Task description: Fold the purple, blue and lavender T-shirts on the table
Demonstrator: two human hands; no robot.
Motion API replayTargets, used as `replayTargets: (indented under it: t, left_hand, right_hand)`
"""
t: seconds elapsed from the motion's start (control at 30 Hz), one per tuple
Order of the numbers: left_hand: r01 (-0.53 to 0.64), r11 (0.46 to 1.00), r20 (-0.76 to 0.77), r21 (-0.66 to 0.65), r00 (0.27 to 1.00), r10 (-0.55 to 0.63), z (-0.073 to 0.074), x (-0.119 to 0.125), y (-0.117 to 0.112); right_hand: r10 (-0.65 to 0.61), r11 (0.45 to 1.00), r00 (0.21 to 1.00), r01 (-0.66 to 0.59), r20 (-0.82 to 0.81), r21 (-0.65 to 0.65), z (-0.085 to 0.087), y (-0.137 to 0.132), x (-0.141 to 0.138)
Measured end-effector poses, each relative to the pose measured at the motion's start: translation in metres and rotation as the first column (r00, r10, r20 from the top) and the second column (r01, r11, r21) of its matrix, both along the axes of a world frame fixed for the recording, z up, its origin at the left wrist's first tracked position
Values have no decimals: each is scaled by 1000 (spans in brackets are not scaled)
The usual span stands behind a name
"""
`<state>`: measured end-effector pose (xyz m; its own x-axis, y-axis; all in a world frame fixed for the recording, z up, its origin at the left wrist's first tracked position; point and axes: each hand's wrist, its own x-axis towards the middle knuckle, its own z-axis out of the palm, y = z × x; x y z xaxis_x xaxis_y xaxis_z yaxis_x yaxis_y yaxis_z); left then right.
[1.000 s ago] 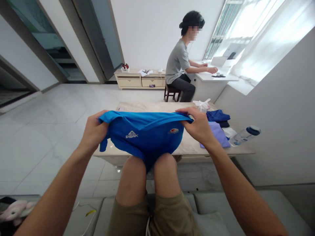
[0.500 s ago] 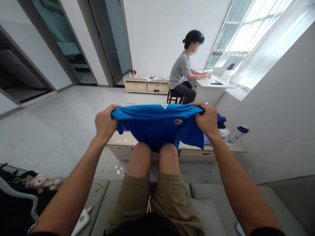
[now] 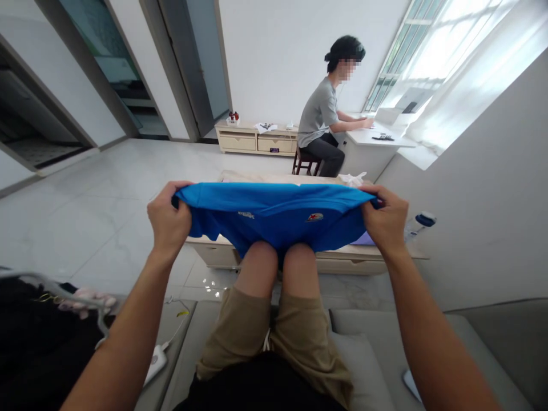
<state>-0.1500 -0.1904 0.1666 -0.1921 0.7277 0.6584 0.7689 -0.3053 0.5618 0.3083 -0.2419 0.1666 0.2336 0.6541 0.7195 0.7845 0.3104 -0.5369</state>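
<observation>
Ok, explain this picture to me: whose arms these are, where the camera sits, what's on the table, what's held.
No machine here: the arms belong to a person wearing a camera on the head, so the single view looks forward and down over their knees from a sofa. The left hand and right hand each grip one end of a blue shirt, stretched between them above the knees. Beyond stands a low table with a bottle, a white bag and some purple cloth. Further back, another person sits at a desk.
</observation>
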Motion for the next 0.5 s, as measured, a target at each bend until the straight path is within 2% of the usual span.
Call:
replayTargets:
  t: [0.13,0.2,0.3,0.4,0.5]
  left_hand:
    - [32,969,92,-243,996,-10,-36,8,23]
    - [2,958,77,-287,997,21,-44,9,35]
    - [-39,988,52,-153,998,48,-33,8,43]
    - [-80,997,95,-18,992,82,-21,5,41]
    - [-42,993,59,-109,997,48,-28,0,39]
  right_hand:
    - [62,983,991,-80,-117,-164,-38,24,2]
    - [36,982,991,-59,-131,-179,-48,38,4]
    - [-43,997,992,36,-120,-63,-41,47,6]
    - [-160,982,979,171,-125,78,-36,46,5]
    - [-215,974,977,215,-4,68,-57,39,8]
